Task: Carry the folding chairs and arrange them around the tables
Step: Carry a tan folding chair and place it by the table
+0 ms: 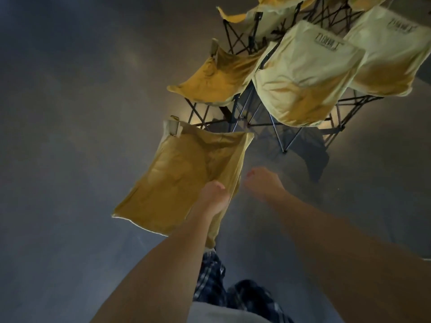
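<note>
The nearest folding chair (184, 173) stands on the grey floor (70, 159) directly in front of the person, its yellow fabric seat sagging between the corners of a thin black frame that is mostly hidden under the cloth. The left hand (213, 194) rests on the near right edge of that seat with fingers curled over the fabric, apparently grasping it, though blur prevents a firm finding. The right hand (261, 180) hangs just beside the chair over bare floor, fingers loosely extended and holding nothing. Judged from build, the chair is light and should lift with one hand, but the cloth is soft and slack and will give under a pull; the sound place to take hold is a frame corner or a rail under the seat edge, not the loose middle of the fabric. The crossed legs look prone to folding or swinging when lifted. Beyond it stands a tight cluster of like chairs: one darker yellow seat (214, 80), two pale backrests bearing printed lettering (307, 73) (391, 52), and further ones cut off at the top edge (263, 17). At least five chairs can be counted with confidence, with a probable sixth at the top right corner. No table is in view.
</note>
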The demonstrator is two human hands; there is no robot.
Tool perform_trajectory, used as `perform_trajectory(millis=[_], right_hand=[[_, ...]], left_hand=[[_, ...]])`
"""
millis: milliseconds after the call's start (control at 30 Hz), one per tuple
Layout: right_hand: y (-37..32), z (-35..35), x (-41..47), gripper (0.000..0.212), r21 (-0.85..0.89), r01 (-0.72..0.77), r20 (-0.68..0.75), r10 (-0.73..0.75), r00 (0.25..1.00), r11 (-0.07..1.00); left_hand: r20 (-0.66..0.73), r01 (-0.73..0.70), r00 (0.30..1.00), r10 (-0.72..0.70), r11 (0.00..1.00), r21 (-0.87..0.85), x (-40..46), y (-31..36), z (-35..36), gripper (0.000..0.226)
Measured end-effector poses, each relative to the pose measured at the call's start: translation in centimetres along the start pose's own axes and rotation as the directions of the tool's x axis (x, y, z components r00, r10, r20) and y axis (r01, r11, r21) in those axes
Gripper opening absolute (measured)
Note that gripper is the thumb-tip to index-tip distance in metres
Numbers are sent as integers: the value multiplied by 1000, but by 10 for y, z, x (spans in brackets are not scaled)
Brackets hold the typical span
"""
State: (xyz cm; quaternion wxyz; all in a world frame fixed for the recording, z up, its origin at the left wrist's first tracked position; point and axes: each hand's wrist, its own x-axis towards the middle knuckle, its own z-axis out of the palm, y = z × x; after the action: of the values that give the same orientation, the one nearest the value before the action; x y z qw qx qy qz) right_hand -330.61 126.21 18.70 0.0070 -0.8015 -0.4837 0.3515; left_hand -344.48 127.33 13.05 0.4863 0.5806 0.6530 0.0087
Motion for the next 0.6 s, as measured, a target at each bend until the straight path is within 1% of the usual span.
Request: perform_trajectory(millis=[33,100,200,300,333,400,433,467,500,533,567,600], right_hand=[[-3,-3,12,21,13,4,12,-4,1000,1000],[-10,-12,56,26,-21,15,53,-14,999,1000],[-14,-19,104,41,-116,-10,67,18,998,993],[-21,-23,162,39,-278,-10,37,21,999,960],[-25,-24,178,41,-340,-3,31,15,999,940],[-32,-20,211,48,-462,93,111,-46,993,882],[-33,-16,227,52,-520,184,197,-93,976,834],[-34,-10,245,57,-580,315,329,-138,934,752],[-33,-5,259,62,-615,433,456,-151,877,659],[-31,0,269,65,-630,521,551,-142,823,575],[-28,4,278,67,-641,584,622,-109,775,499],[-25,10,285,70,-647,635,676,-68,734,422]], left_hand=[[5,3,1000,-3,1000,4,9,3,-2,33],[8,59,998,-59,998,0,40,12,-7,30],[53,162,986,-160,986,-28,64,16,-10,12],[47,263,965,-259,958,-113,104,14,-2,21],[45,284,959,-280,949,-139,115,15,1,25],[61,343,939,-338,911,-229,137,18,11,32],[84,358,933,-349,897,-259,144,20,16,33],[129,399,917,-378,874,-278,153,22,22,28],[173,425,904,-392,869,-252,159,23,30,28],[230,439,890,-395,878,-192,162,26,36,53],[266,471,864,-428,873,-127,164,26,44,74],[280,514,836,-471,852,-99,164,25,52,76]])
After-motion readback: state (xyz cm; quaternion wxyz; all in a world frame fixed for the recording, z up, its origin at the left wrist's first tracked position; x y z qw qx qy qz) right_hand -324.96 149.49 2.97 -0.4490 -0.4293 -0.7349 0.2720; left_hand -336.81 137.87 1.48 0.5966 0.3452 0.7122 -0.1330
